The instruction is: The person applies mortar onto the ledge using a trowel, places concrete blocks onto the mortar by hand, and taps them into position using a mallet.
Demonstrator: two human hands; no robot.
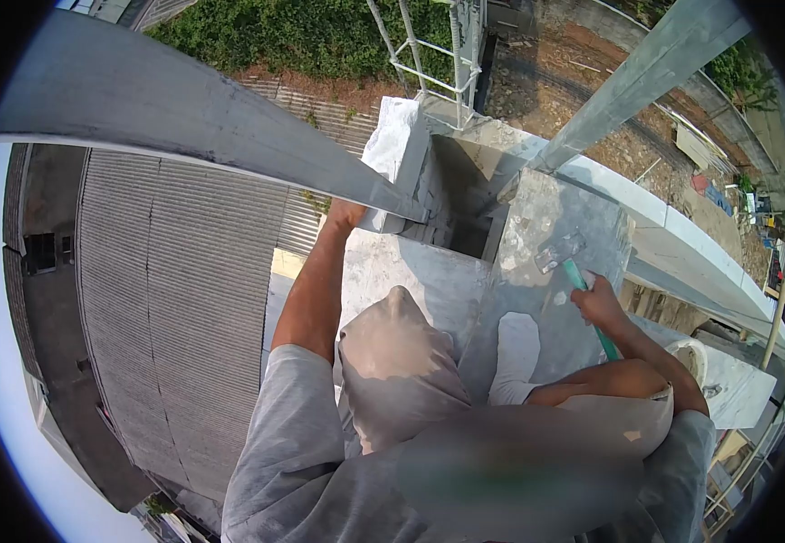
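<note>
My right hand (599, 301) is closed around the green handle of a hammer (576, 274). Its grey, dusty metal head is just above or on the concrete slab (537, 213); I cannot tell which. A rough white block (394, 136) sits along the left side of a dark rectangular opening. Against the near left end of that block is my left hand (347, 214). The grey metal post in front and the block hide its fingers, so their grip does not show.
Two grey metal posts (229, 109) (650, 77) rise close by on either side. Between block and slab lies a deep opening (471, 237). A corrugated roof (175, 271) lies far below on the left. Steel column bars (456, 63) stand ahead; a white bucket (689, 360) is at right.
</note>
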